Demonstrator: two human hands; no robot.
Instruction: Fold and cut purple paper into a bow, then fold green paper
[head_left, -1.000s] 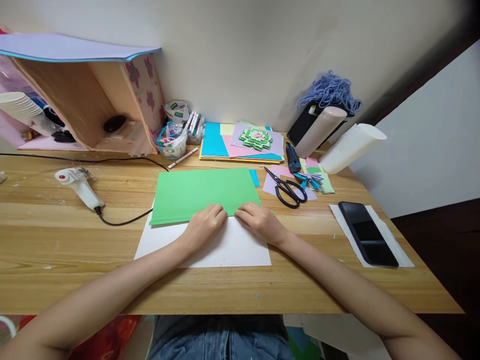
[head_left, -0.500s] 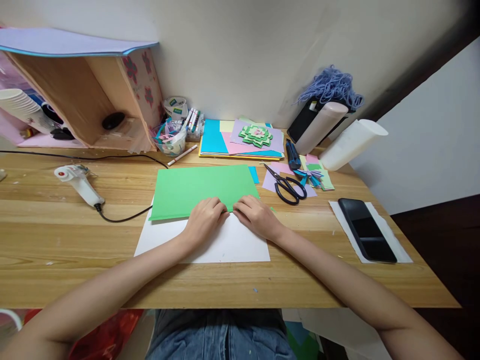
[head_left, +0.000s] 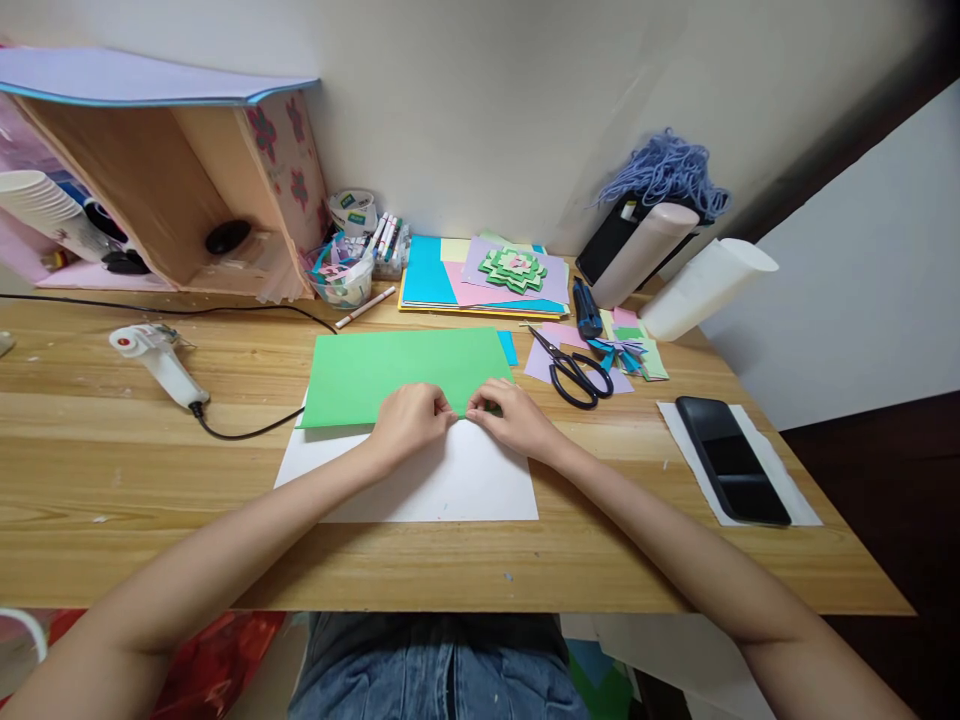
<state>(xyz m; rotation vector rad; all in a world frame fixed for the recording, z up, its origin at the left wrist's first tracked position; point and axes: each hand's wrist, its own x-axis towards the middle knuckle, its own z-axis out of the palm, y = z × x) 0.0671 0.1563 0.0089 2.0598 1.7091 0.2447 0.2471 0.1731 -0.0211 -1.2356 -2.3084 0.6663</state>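
A green sheet of paper [head_left: 397,370] lies over a white sheet [head_left: 450,485] on the wooden table. Its near edge is slightly raised, and a narrow strip there looks rolled or folded. My left hand [head_left: 414,420] pinches that near edge around its middle. Close beside it, my right hand [head_left: 508,415] pinches the same edge, thumb and fingers together. A small gap separates the two hands. Black-handled scissors [head_left: 574,372] rest to the right of the green sheet, on scraps of purple and pink paper.
A white glue gun [head_left: 161,368] with a black cord lies at the left. At the back are a cardboard box [head_left: 281,190], a tub of scraps [head_left: 343,283] and stacked coloured paper [head_left: 429,275]. A utility knife [head_left: 586,310] and phone [head_left: 731,460] are on the right.
The green sheet's near edge has shifted slightly away from me, with both hands still on it. My fingers are now more tightly pinched and the knuckles raised.
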